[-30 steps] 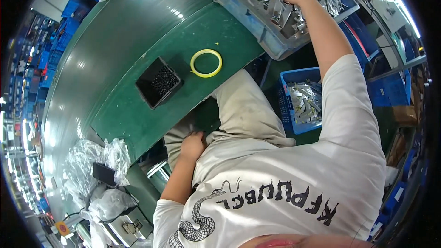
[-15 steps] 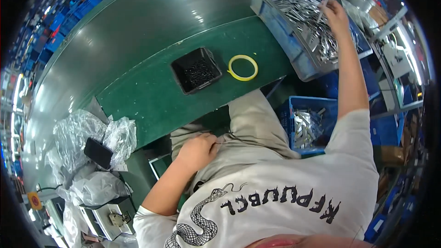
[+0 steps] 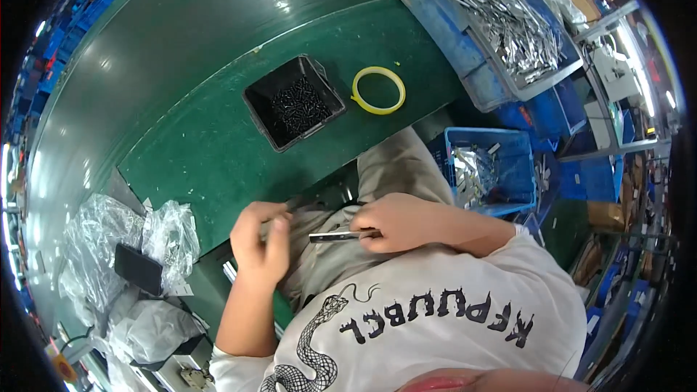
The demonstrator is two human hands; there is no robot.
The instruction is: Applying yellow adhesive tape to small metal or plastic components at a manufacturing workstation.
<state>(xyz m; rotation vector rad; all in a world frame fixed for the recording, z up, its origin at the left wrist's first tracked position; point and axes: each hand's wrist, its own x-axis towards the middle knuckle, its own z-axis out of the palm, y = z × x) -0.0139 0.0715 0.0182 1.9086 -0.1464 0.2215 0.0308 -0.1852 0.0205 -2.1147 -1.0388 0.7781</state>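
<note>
Above my lap, my right hand (image 3: 396, 222) grips a thin flat metal strip (image 3: 331, 237) by one end. The strip points left toward my left hand (image 3: 260, 243), which is slightly blurred and raised with thumb and fingers apart. A gap separates that hand from the strip, and I see nothing in it. Beyond my hands, on the green table (image 3: 210, 167), a black bin (image 3: 263, 105) holds many small black parts (image 3: 301, 105). Just right of it lies a ring-shaped roll of yellow tape (image 3: 379, 109).
A large blue-grey crate (image 3: 465, 58) heaped with metal strips (image 3: 508, 22) stands at the far right. Below it, a blue basket (image 3: 508, 203) contains more shiny pieces. Clear plastic bags (image 3: 102, 225) and a black phone (image 3: 138, 268) lie at the left.
My right hand has come from the crate down to my lap with a metal strip. My left hand has lifted off my lap, moved left and opened. The view has shifted slightly.
</note>
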